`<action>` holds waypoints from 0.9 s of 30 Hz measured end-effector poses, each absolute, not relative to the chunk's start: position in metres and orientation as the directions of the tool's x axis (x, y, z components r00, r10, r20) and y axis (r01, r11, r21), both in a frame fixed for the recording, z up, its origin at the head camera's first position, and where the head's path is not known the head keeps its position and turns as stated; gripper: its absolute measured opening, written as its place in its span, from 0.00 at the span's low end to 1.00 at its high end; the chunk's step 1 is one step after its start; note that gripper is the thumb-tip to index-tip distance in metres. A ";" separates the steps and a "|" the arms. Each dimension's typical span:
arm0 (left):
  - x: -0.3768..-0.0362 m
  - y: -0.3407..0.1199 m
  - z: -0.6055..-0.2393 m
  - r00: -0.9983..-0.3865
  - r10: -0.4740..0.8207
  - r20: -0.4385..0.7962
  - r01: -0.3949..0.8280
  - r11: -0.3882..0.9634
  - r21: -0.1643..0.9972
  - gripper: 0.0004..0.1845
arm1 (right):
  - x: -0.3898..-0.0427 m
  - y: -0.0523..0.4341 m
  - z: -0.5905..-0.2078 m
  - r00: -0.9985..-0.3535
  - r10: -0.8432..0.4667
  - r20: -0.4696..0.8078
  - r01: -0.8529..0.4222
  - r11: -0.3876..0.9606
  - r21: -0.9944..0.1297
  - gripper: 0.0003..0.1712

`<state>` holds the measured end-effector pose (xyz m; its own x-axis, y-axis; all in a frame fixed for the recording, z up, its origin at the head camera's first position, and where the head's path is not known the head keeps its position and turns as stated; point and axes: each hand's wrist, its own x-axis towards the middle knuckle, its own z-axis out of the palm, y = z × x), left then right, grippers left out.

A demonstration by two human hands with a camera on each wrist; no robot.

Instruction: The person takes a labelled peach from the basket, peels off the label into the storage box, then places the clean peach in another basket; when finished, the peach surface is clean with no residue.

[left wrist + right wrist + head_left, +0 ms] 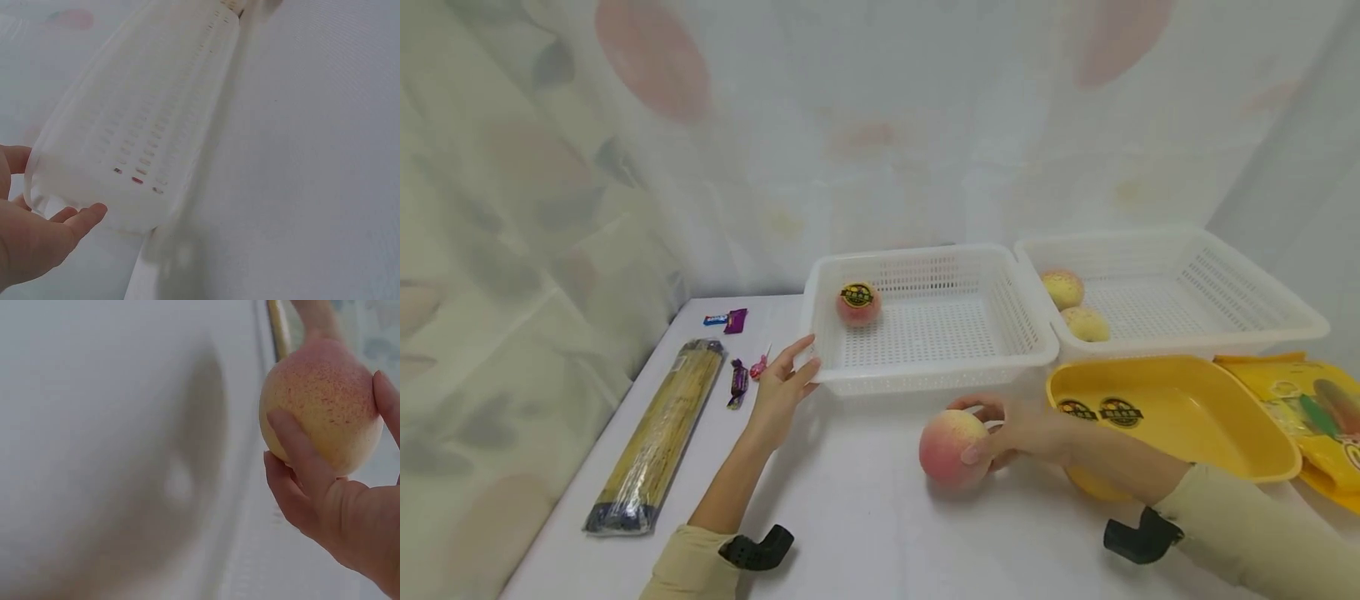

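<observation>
My right hand point(1011, 429) grips a large pink-and-yellow peach point(951, 450) in front of the middle white plastic basket point(925, 372). In the right wrist view, thumb and fingers lie round the peach point(325, 406), which is held above the white cloth. At the basket's front left corner, my left hand point(778, 396) holds the rim, some fingertips over it and others below, as the left wrist view also shows on the basket point(144, 125). Inside that basket, a peach point(858, 304) with a black-and-gold label lies at the back left.
A second white basket point(1195, 343) holds two yellowish peaches point(1063, 289) on the right. Before it stands a yellow tray point(1195, 417) beside a yellow printed bag point(1315, 408). To the left lie a pack of thin sticks point(658, 433), wrapped candies point(739, 383) and a lollipop point(759, 367).
</observation>
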<state>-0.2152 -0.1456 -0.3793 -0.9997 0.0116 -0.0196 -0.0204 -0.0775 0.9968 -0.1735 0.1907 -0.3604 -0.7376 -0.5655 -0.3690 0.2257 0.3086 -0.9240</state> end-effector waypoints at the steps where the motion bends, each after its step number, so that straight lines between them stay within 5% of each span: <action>1: -0.215 -0.146 -0.379 -1.000 0.011 -0.019 -0.020 -0.079 0.997 0.26 | -0.175 0.195 -0.353 -0.738 -0.575 -0.353 0.213 0.298 -0.930 0.38; 13: -0.215 -0.146 -0.380 -1.000 0.018 -0.006 -0.008 -0.087 0.996 0.27 | -0.223 0.269 -0.273 -0.859 -0.482 -0.174 0.105 0.167 -0.980 0.38; 27: -0.214 -0.146 -0.383 -1.000 0.022 0.005 0.003 -0.091 0.996 0.26 | -0.293 0.376 -0.291 -0.947 -0.238 -0.216 0.160 0.234 -0.959 0.47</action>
